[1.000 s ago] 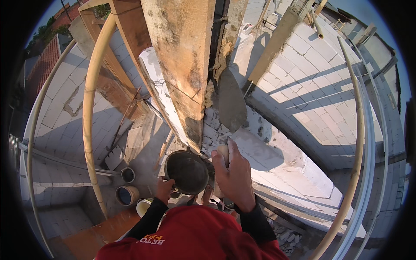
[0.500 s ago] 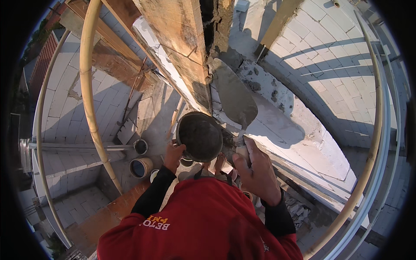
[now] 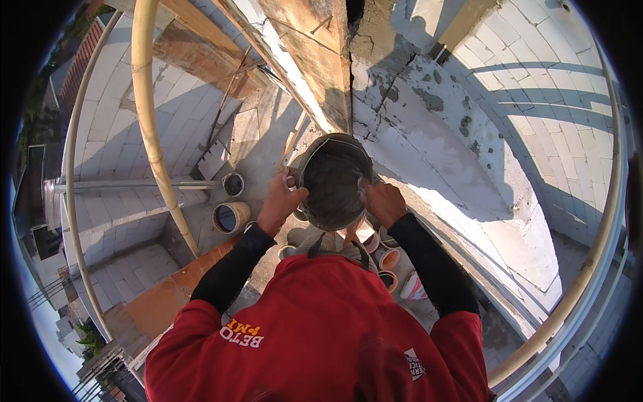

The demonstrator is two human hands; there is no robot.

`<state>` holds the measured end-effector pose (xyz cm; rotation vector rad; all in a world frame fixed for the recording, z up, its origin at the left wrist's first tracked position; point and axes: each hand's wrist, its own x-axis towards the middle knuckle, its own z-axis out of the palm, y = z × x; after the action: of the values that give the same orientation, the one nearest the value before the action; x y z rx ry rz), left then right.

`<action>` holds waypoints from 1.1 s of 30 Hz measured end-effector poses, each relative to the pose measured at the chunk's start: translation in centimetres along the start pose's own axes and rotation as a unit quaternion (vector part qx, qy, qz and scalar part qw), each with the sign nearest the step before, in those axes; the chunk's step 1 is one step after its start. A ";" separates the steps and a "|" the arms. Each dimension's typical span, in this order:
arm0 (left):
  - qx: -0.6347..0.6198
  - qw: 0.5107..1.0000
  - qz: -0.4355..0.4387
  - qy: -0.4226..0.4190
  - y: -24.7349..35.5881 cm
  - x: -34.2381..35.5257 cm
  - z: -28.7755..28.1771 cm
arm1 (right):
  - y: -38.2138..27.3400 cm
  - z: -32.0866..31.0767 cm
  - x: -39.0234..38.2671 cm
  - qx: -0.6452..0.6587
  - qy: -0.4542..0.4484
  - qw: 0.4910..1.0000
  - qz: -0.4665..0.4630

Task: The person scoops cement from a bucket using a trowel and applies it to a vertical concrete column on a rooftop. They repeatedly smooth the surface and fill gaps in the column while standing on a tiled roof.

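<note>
Held in front of my body is a black bucket (image 3: 335,224) with wet grey mortar (image 3: 329,175) inside. My left hand (image 3: 281,199) is closed on the bucket's left rim, thumb at the edge. At the opposite side, my right hand (image 3: 383,201) is closed with its fingertips over the rim. It grips the trowel seen in the earlier picture; the handle is mostly covered by the fingers and the blade blends into the dark mortar. Beyond the bucket stands a wooden formwork board (image 3: 305,50) next to a mortar-smeared joint (image 3: 372,47).
A white block wall top (image 3: 462,181) slopes along the right, spotted with mortar. Bamboo poles (image 3: 149,127) rise at left and right. Below stand a cream bucket (image 3: 232,217), a small black bucket (image 3: 233,184) and several orange pots (image 3: 389,258) near my feet.
My right hand has brought the trowel from the formwork joint back to the bucket, and the blade has gone down into it. The bucket sits slightly farther right and up in view.
</note>
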<state>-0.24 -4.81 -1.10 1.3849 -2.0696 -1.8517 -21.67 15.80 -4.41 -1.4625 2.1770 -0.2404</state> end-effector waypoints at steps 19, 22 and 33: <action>0.024 0.993 0.073 0.089 0.7 -2.4 3.2 | -1.5 3.6 -6.4 0.404 -0.192 0.893 0.057; 0.028 0.992 0.075 0.098 -1.1 -2.3 2.8 | -0.8 5.1 -6.8 0.381 -0.145 0.913 -0.001; -0.178 0.978 -0.091 0.061 -0.8 -2.8 3.5 | -2.2 3.0 -10.6 0.533 -0.118 0.819 0.176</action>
<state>-0.07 -0.24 -1.40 1.5816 -1.5029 -2.0190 -15.28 24.87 -2.80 -0.4065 1.5599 -0.9069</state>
